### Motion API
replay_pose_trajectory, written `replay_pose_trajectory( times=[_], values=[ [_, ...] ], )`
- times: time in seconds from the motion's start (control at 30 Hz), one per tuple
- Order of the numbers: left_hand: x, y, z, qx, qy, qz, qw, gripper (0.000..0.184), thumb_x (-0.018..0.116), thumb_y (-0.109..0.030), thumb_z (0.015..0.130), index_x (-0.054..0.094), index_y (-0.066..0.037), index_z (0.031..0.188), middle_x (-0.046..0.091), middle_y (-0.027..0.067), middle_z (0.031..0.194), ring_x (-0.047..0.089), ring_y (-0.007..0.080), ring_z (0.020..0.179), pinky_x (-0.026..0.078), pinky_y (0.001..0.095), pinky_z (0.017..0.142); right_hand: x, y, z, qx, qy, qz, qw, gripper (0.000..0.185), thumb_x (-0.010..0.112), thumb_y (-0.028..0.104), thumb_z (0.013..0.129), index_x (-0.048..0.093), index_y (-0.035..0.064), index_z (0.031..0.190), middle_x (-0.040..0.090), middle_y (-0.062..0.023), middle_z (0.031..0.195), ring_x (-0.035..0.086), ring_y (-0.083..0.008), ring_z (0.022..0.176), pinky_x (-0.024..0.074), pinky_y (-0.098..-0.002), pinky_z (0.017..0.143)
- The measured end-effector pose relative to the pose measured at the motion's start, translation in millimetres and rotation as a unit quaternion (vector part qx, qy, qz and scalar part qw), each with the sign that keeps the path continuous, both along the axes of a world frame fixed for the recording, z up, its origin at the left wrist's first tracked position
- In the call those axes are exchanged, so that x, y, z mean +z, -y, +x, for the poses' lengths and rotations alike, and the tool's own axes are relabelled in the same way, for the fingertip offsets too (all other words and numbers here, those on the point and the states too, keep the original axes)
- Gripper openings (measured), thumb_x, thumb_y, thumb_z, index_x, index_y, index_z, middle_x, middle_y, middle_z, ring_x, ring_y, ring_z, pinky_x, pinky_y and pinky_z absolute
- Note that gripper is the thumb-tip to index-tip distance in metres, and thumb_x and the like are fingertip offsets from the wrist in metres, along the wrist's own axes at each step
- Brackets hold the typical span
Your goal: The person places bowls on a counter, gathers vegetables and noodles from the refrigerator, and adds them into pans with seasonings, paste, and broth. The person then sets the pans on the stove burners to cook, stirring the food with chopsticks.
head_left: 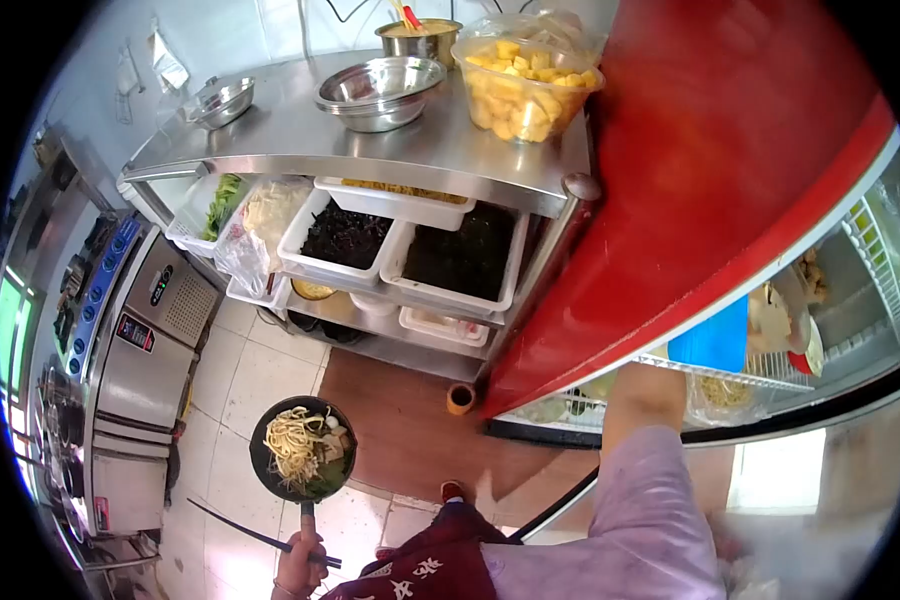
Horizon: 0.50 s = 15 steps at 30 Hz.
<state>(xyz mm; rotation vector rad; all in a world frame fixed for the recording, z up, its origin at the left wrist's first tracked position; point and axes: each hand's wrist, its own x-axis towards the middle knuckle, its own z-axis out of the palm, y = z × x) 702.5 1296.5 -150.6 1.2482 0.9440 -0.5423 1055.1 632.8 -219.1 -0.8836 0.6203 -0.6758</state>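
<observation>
My left hand (301, 566) is closed around the handle (308, 520) of a dark frying pan (260, 470). Long dark chopsticks (240, 526) cross the handle in the same grip. Thick pale noodles (295, 443) lie in the pan, with green leaves (325, 482) and pale pieces beside them. My right forearm (642, 405) reaches into the open red fridge (710, 170) at a wire shelf (770, 376). The hand itself is hidden there, near a blue container (710, 338); I cannot see what it touches.
Ahead stands a steel counter (280, 120) carrying metal bowls (378, 90) and a tub of yellow chunks (525, 95). White trays (455, 265) of dark food sit below. A stove (105, 270) lines the left wall. A small brown cup (460, 399) is on the floor.
</observation>
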Motion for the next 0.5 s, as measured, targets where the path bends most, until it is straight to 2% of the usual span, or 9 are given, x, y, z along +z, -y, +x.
replay_pose_trajectory(
  times=[0.17,0.3,0.5],
  values=[
    [-6,-11,1,-0.053,0.027,-0.012,0.998,0.015,0.044,-0.019,0.083,0.046,-0.005,0.09,0.045,0.003,0.06,0.039,0.0119,0.039,0.034,0.0249,0.034,19,-7,-17,0.01,0.006,0.002,1.0,0.027,0.057,0.022,0.086,0.053,0.0045,0.106,0.06,-0.0087,0.094,0.061,-0.0207,0.078,0.0543,-0.0358,0.066],
    [-8,-17,1,-0.058,0.036,-0.043,0.997,0.019,0.049,-0.019,0.083,0.048,-0.003,0.092,0.048,0.0052,0.059,0.042,0.0136,0.039,0.037,0.0258,0.033,39,-14,-39,0.014,0.017,0.004,1.0,0.026,0.057,0.021,0.086,0.053,0.0046,0.106,0.06,-0.0087,0.094,0.061,-0.0209,0.077,0.0547,-0.0361,0.065],
    [4,-15,-1,-0.105,0.037,-0.024,0.993,0.018,0.047,-0.023,0.083,0.046,-0.006,0.089,0.042,0.0022,0.056,0.038,0.0114,0.039,0.034,0.0249,0.034,76,-30,-61,0.027,0.034,0.0,0.999,0.024,0.057,0.02,0.087,0.053,0.0049,0.105,0.06,-0.0086,0.093,0.061,-0.0212,0.076,0.0553,-0.0366,0.064]
  ],
)
